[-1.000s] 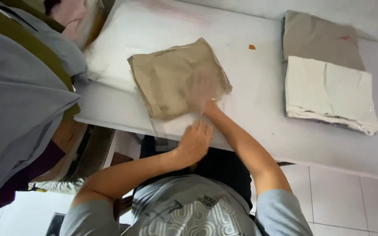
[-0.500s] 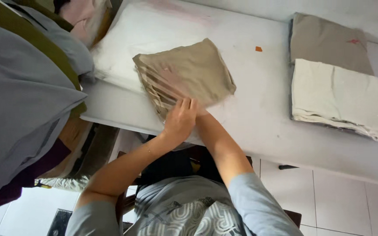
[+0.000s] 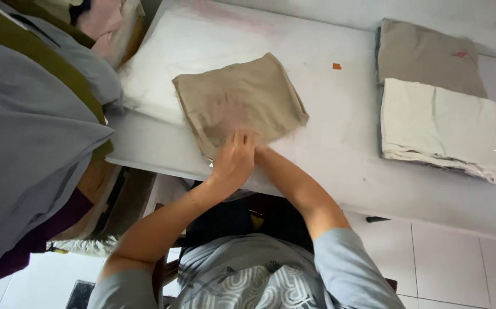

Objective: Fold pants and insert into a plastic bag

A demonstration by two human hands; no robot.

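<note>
We see left hand (image 3: 232, 163) covering most of right hand (image 3: 259, 151) at near edge of folded square tan cloth (image 3: 239, 102) on white table (image 3: 339, 120). Grip of either hand: cannot tell, fingers blurred. Cloth flat, creased, slightly askew. Folded cream cloth (image 3: 437, 126) well apart.

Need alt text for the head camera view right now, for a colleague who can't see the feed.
Both hands meet at the near edge of a folded tan cloth on a white table, the left hand over the right hand. To the right lie a folded cream cloth and a folded grey-brown cloth; grey fabric hangs at left.
</note>
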